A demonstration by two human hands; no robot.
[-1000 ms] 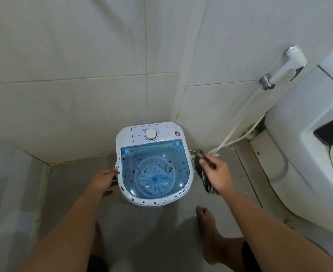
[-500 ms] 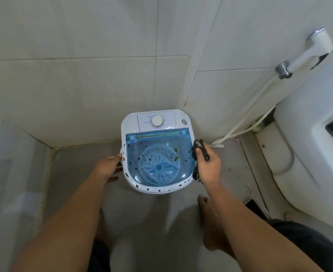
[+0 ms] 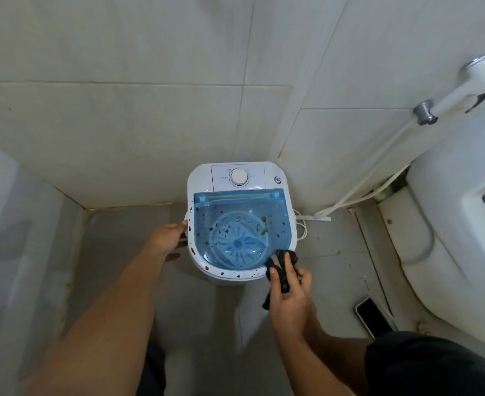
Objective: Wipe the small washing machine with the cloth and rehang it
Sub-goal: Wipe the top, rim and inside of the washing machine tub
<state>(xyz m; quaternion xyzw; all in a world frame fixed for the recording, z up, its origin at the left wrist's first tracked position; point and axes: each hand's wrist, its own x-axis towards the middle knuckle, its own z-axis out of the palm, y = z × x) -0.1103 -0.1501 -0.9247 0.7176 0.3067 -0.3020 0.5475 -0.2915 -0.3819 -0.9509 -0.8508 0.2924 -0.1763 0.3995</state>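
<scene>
A small white washing machine [image 3: 201, 178] with a clear blue lid stands on the floor in the tiled corner. Dark brown spots dot its lid and white rim. My left hand [image 3: 168, 237] grips the machine's left side. My right hand [image 3: 291, 292] holds a dark cloth [image 3: 278, 261], and the cloth presses on the front right edge of the lid and rim. Part of the cloth hangs below my palm.
A white toilet [image 3: 446, 224] fills the right side. A bidet sprayer [image 3: 464, 87] hangs on the wall, its hose running down to the floor. A phone [image 3: 374, 317] lies on the floor by the toilet base. My knee shows at bottom right.
My right hand has moved the cloth from beside the machine's right side onto the front right corner of the lid. My left hand keeps its hold on the left side.
</scene>
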